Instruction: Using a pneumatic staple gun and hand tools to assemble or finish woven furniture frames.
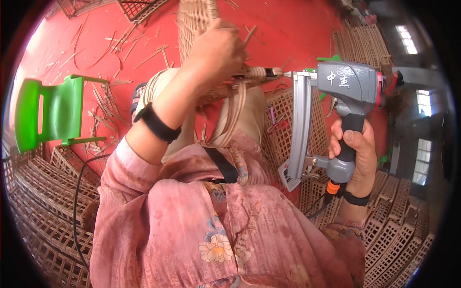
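Note:
My right hand (354,146) is wrapped round the black handle of a grey pneumatic nail gun (346,84). The gun's nose points left and reaches the end of a wrapped rim; I cannot tell whether they touch. This rim belongs to a woven wicker basket (194,24) held over my knees. My left hand (218,50) is closed on the basket, its fingers partly hidden behind the hand. Loose flat wicker strips (234,113) hang from the basket between my legs. An air hose with an orange fitting (332,187) joins the gun's base.
A green plastic chair (72,108) stands at the left on the red floor (283,24). Cut strips (103,108) lie scattered there. Stacked woven panels (53,192) fill the lower left, with more panels (391,211) at the lower right. A dark cable (77,206) loops at my left.

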Motion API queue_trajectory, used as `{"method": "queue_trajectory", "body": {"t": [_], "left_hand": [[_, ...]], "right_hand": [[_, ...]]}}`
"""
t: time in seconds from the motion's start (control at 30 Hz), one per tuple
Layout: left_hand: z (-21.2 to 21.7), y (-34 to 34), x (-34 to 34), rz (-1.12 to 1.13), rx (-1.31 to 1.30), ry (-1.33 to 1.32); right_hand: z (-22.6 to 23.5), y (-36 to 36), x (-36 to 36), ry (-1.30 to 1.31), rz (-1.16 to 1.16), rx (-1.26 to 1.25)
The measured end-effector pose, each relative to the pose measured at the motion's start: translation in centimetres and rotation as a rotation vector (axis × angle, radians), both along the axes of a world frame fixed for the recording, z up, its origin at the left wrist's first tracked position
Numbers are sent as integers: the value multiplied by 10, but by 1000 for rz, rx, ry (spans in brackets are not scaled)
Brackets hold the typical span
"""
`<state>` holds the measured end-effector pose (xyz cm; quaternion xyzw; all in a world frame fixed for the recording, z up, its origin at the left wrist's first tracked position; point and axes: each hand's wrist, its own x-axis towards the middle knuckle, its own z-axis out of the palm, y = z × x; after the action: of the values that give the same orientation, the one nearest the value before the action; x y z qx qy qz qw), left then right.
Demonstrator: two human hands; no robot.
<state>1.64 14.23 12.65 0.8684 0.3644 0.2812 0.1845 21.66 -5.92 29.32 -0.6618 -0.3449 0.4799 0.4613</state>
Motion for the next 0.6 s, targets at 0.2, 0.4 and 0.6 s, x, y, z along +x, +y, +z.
{"method": "queue_trajectory", "body": {"t": [0.2,0.4,0.6], "left_hand": [[8,9,-13,-126,-59,-180],[38,-1,-22,-157,-352,-23],[60,-14,-20,-125,-388,62]], "right_hand": [[-98,-27,100,120,-206,-49],[-289,-68,214,-28,-294,-53],[-468,-129,295,-836,-501,-413]]}}
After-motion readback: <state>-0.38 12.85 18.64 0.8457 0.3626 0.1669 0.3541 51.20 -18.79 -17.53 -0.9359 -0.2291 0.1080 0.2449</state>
